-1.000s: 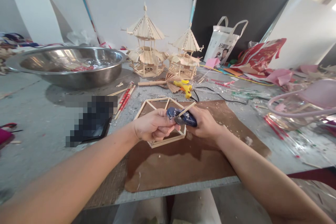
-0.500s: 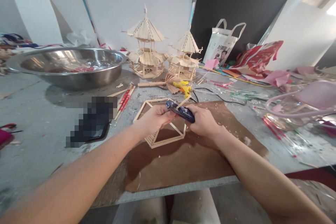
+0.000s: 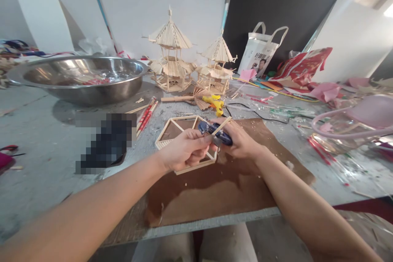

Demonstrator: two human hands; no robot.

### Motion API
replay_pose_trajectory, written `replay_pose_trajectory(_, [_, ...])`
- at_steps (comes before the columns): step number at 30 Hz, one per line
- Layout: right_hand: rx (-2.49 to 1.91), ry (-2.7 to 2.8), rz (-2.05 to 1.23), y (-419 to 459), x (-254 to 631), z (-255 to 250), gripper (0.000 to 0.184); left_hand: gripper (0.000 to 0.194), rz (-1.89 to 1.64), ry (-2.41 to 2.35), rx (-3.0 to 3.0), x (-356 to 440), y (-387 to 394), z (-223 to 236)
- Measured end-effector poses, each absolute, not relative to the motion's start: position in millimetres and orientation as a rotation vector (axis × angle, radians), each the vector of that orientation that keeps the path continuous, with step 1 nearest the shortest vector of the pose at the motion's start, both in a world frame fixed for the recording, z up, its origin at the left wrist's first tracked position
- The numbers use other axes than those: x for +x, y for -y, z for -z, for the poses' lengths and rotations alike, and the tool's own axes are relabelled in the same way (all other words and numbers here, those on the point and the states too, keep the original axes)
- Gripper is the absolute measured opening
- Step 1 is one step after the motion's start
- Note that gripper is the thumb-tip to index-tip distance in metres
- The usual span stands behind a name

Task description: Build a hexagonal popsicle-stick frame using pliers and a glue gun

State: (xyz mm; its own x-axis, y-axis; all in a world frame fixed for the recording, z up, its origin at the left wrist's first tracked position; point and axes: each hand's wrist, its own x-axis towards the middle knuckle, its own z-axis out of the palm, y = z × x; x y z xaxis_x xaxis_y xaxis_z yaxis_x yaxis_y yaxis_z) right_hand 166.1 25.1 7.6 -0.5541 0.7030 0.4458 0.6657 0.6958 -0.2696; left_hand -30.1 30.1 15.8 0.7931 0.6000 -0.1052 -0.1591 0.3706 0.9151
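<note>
My left hand [image 3: 187, 149] is closed in a pinch on a short pale wooden stick [image 3: 223, 124] that points up and to the right. In my right hand [image 3: 244, 139] is a compact dark blue hand tool [image 3: 225, 136], its exact kind unclear, with the stick lying across it. Its end [image 3: 202, 127] sticks out past the fingers toward my left hand. Under both hands lies a hexagonal frame of glued sticks [image 3: 196, 167] with spokes and a partly slatted side; my left hand hides its middle. It rests on a brown sheet [image 3: 227, 196].
Two stick pagodas [image 3: 170, 67] stand behind, with a yellow glue gun [image 3: 217, 104] before them and its black cord [image 3: 258, 112] trailing right. A steel basin [image 3: 123, 86], a dark phone [image 3: 113, 143] and red-wrapped sticks [image 3: 147, 116] are left. A pink-handled container [image 3: 337, 131] sits right.
The tool and stick have shifted slightly right and turned. My left hand has moved right over the hexagonal frame, and its grip on the stick shows more clearly.
</note>
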Motion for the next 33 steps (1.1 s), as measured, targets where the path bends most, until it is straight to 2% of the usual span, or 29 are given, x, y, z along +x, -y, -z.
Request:
replay_pose_trajectory(4, [-1.025,2.413,-0.024,-25,166,-10,0.067,0.027,-0.407,-0.385,1.004,-30,-32,-12])
replay_pose_trajectory(11, [-1.303,2.282,0.2,-33,181,-11,0.068,0.027,-0.413,-0.435,1.049,-41,-39,-19])
replay_pose_trajectory(16, [-1.911,1.839,0.307,-51,213,-5,0.058,0.027,-0.524,-0.709,1.333,-45,-44,-25])
replay_pose_trajectory(19, [-2.262,1.727,0.247,-58,230,4,0.063,0.03,-0.555,-0.915,1.601,-42,-47,-22])
replay_pose_trajectory(23, [-2.474,1.694,0.146,-63,244,16,0.072,0.035,-0.562,-1.03,1.871,-40,-48,-18])
replay_pose_trajectory(25, [-2.474,1.698,0.155,-64,245,17,0.07,0.036,-0.563,-1.074,2.015,-41,-49,-17])
replay_pose_trajectory(27, [-2.358,1.707,0.239,-64,240,13,0.059,0.035,-0.556,-1.148,2.194,-42,-49,-14])
replay_pose_trajectory(30, [-1.94,1.804,0.386,-55,217,1,0.04,0.034,-0.526,-1.265,2.455,-41,-49,-9])
replay_pose_trajectory(33, [-1.531,2.043,0.353,-41,182,-8,0.035,0.033,-0.494,-1.288,2.633,-39,-48,-5])
